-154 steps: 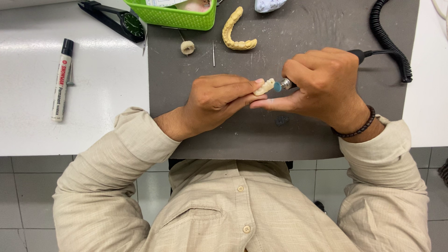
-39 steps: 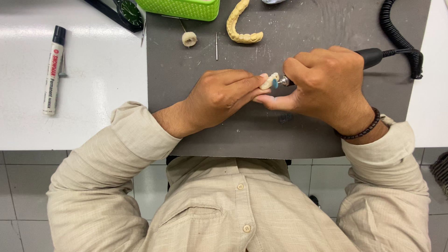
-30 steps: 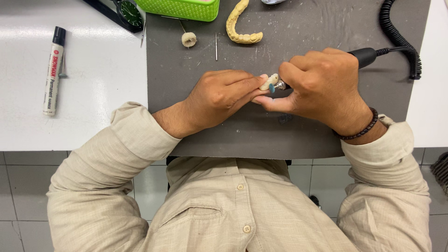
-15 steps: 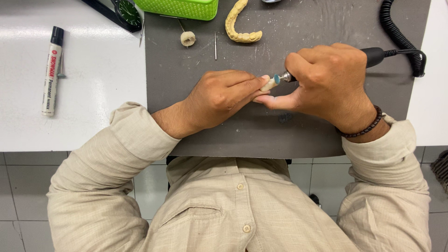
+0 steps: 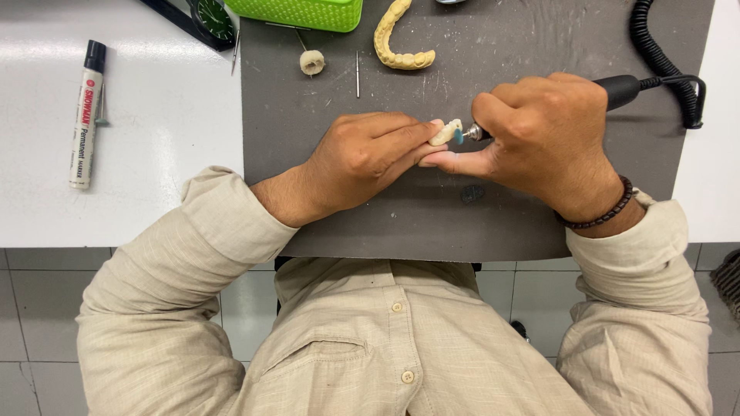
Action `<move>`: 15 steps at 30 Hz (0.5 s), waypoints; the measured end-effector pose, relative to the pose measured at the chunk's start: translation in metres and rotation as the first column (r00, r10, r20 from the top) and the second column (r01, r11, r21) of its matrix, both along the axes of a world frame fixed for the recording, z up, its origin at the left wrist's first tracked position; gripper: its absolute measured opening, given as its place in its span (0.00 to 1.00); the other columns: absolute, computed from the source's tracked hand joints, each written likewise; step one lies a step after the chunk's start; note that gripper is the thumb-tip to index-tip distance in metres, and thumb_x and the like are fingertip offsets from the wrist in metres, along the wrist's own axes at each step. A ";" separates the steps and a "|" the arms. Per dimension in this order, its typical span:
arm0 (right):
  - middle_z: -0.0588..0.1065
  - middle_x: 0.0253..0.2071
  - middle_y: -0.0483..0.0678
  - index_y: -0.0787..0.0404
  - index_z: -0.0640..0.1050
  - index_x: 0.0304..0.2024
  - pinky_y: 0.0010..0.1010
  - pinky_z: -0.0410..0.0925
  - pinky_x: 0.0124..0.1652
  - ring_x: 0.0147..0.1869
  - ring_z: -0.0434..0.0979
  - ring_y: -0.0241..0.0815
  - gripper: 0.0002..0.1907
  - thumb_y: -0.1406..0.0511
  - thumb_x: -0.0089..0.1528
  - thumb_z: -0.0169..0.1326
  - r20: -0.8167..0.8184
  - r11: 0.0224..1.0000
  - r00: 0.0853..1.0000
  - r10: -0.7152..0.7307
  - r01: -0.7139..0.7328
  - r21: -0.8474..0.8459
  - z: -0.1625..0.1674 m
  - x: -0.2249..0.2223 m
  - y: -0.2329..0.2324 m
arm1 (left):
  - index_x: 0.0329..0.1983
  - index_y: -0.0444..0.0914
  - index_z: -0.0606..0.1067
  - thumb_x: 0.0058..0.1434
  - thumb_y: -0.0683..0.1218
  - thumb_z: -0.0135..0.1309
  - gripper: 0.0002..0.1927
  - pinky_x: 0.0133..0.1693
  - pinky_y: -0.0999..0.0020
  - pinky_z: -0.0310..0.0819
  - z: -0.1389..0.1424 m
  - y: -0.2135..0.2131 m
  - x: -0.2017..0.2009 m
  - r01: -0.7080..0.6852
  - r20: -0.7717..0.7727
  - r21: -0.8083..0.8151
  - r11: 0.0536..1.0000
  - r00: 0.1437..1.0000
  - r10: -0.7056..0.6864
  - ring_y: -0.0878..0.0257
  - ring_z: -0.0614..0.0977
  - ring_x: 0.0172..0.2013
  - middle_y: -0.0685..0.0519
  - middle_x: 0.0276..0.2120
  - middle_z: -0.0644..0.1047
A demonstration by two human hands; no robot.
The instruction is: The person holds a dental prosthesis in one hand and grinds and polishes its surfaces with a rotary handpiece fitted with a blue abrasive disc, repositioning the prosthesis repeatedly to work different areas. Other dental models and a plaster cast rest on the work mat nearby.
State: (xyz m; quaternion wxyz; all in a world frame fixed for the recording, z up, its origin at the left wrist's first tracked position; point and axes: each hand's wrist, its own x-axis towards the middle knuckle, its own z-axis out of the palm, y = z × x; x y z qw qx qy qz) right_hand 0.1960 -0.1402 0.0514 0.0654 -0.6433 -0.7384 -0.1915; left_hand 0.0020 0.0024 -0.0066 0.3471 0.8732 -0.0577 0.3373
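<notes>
Both hands meet over the middle of a dark grey work mat (image 5: pixel 385 223) that lies on a white bench (image 5: pixel 154 154). The left hand (image 5: pixel 362 162) pinches a small cream dental piece (image 5: pixel 445 133) between its fingertips, closed tightly around it. The right hand (image 5: pixel 539 131) is wrapped in a fist around a black rotary handpiece (image 5: pixel 620 88), whose small blue tip (image 5: pixel 459 136) touches the cream piece; the right thumb lies just under it, against the left fingertips. A coiled black cord (image 5: pixel 655 54) runs from the handpiece toward the mat's far right corner. A dark beaded bracelet (image 5: pixel 601 216) sits on the right wrist.

Farther up the mat lie a yellowish arch-shaped dental cast (image 5: pixel 397 46), a thin metal bur (image 5: pixel 358 73) and a small round polishing wheel (image 5: pixel 311 63) (all well apart from the hands). A green plastic basket (image 5: pixel 308 11) stands at the mat's far edge, with a dark-faced wristwatch (image 5: pixel 212 19) just beside it. A marker pen (image 5: pixel 85 112) with a black cap lies on the white bench to the left.
</notes>
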 end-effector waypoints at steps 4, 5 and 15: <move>0.59 0.16 0.40 0.54 0.65 0.18 0.30 0.53 0.24 0.19 0.60 0.39 0.39 0.33 0.52 0.67 -0.048 0.999 0.998 -0.034 0.034 -0.004 -0.001 0.001 -0.002 | 0.52 0.30 0.78 0.67 0.39 0.64 0.13 0.34 0.66 0.80 0.000 -0.001 -0.001 -0.007 -0.003 -0.020 1.000 1.000 0.007 0.59 0.83 0.33 0.49 0.36 0.80; 0.60 0.17 0.40 0.54 0.65 0.19 0.30 0.54 0.25 0.20 0.60 0.39 0.38 0.34 0.53 0.67 -0.043 1.000 0.999 -0.020 0.020 0.001 -0.002 0.001 -0.002 | 0.53 0.30 0.78 0.68 0.39 0.64 0.13 0.34 0.66 0.80 0.000 0.000 -0.002 -0.006 0.001 -0.023 1.000 1.000 0.006 0.59 0.84 0.34 0.49 0.37 0.80; 0.60 0.13 0.43 0.57 0.65 0.16 0.31 0.53 0.20 0.16 0.60 0.41 0.40 0.33 0.47 0.68 -0.118 0.998 0.992 -0.054 0.050 -0.032 -0.001 0.003 -0.002 | 0.56 0.31 0.77 0.66 0.38 0.64 0.16 0.34 0.65 0.79 0.002 0.001 -0.002 0.025 -0.004 0.019 0.999 1.000 -0.025 0.59 0.83 0.34 0.50 0.36 0.80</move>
